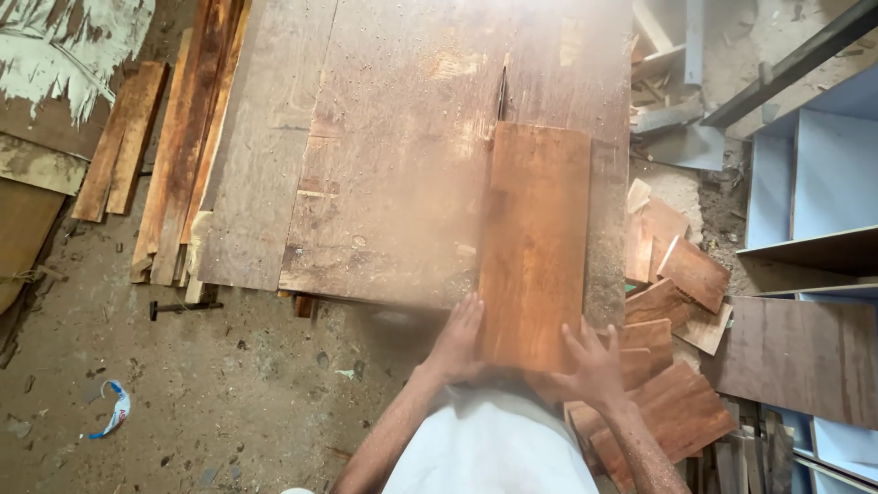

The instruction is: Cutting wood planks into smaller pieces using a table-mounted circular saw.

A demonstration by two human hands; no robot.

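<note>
A reddish-brown wooden board (535, 238) lies lengthwise on a worn table saw top (393, 165). Its far end meets the saw blade (502, 91) standing in its slot, and a haze of sawdust hangs over the table. My left hand (455, 343) presses the board's near left edge with fingers spread. Against the near right corner of the board rests my right hand (594, 366), fingers also spread. Both hands lie flat on the wood.
Cut reddish offcuts (672, 293) pile up on the floor to the right. Long wooden strips (183, 155) lie left of the table. A blue-white cabinet carcass (814, 183) stands at far right. The dusty floor (183, 393) shows scraps and a clamp handle (183, 307).
</note>
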